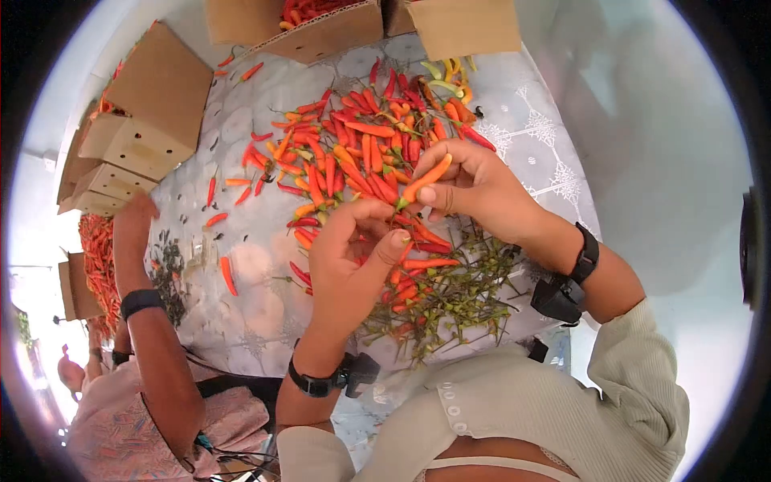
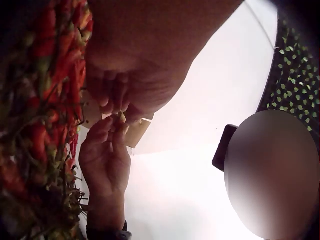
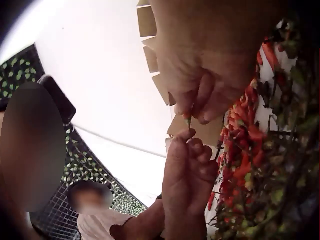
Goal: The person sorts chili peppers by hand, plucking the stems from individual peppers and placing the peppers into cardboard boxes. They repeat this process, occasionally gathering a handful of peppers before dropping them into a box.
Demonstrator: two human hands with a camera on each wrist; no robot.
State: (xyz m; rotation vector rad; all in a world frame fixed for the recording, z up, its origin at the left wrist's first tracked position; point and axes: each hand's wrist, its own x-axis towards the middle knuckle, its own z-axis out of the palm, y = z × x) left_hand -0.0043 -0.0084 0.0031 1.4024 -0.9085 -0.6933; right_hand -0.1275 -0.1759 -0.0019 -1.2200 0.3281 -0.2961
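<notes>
My right hand (image 1: 482,189) pinches an orange chili pepper (image 1: 427,178) between thumb and fingers, its stem end pointing down toward the left hand. With curled fingers, my left hand (image 1: 349,249) meets that end. In the right wrist view the short green stem (image 3: 189,122) reaches the left thumb and index fingertips. The left wrist view has both sets of fingertips close together around it. Beneath the hands spreads a pile of red and orange chili peppers (image 1: 321,169). Nearer the body lies a heap of loose green stems (image 1: 458,313).
A patterned cloth covers the table (image 1: 241,201). Cardboard boxes (image 1: 157,104) line the left side, and another box (image 1: 337,32) holding peppers stands at the back. At the left, another person's arm (image 1: 157,321) reaches over the table near dark scraps (image 1: 167,269). Yellowish peppers (image 1: 450,80) lie at the back right.
</notes>
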